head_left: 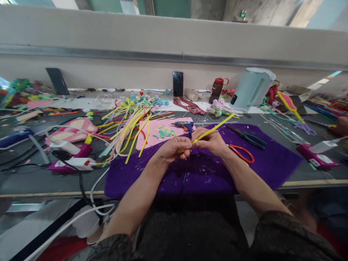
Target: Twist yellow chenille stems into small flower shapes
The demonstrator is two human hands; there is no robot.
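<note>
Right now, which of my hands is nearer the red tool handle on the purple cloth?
Right. Your right hand is a little left of the red tool handle, gripping the yellow stem; your left hand is farther left.

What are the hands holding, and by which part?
A yellow stem: the left hand and right hand pinch it near its lower end; the other end sticks up free.

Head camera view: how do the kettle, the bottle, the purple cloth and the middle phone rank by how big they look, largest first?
1. Purple cloth
2. Kettle
3. Bottle and middle phone: too alike to rank
</note>
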